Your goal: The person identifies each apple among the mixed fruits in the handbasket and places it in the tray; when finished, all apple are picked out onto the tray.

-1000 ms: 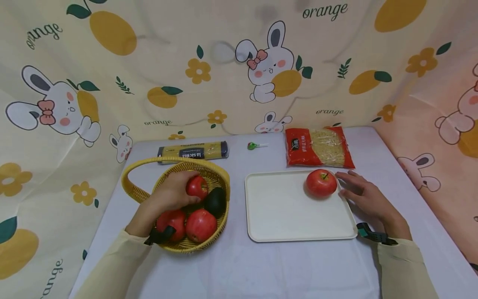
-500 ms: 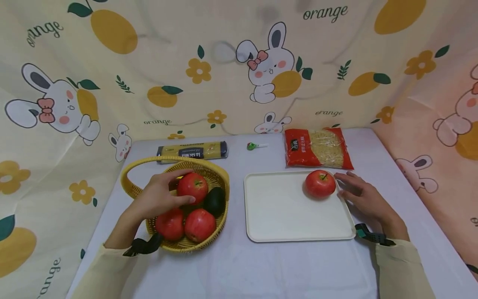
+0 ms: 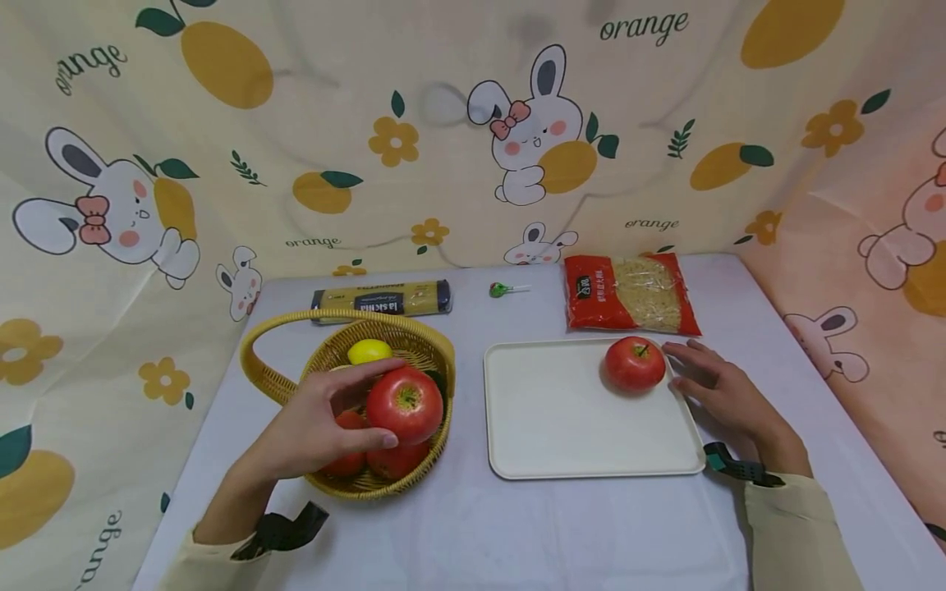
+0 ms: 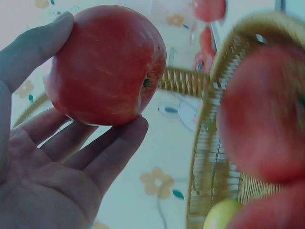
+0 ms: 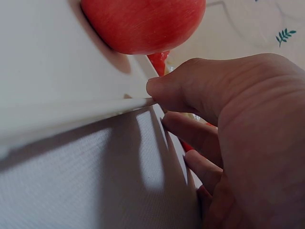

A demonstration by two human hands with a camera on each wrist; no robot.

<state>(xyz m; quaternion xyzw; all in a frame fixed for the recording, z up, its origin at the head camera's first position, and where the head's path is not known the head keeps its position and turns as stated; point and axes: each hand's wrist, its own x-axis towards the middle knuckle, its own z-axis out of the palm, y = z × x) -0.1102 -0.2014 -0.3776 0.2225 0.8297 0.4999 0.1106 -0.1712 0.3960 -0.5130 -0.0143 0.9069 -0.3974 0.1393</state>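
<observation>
In the head view my left hand [image 3: 314,431] grips a red apple [image 3: 410,404], thumb and fingers on opposite sides, above the wicker basket [image 3: 369,495]. The left wrist view shows that apple [image 4: 107,67] beside the basket's wall. Inside the basket lie a yellow lemon [image 3: 369,351], more red apples [image 3: 344,465] and a dark green fruit, mostly hidden behind the held apple. On the right, my right hand [image 3: 720,394] rests at the right rim of a white tray [image 3: 547,410], its thumb tip touching the rim in the right wrist view. Another apple [image 3: 634,364] sits on the tray near those fingertips.
Behind the basket lies a spaghetti packet [image 3: 392,300]. A small lollipop [image 3: 502,289] and a red bag of pasta [image 3: 628,291] lie along the back of the table. The basket's tall handle [image 3: 254,357] arches up at its left.
My left hand has lifted the apple from among the fruit and brought it toward the front, uncovering the lemon. The right hand stays at the tray's edge.
</observation>
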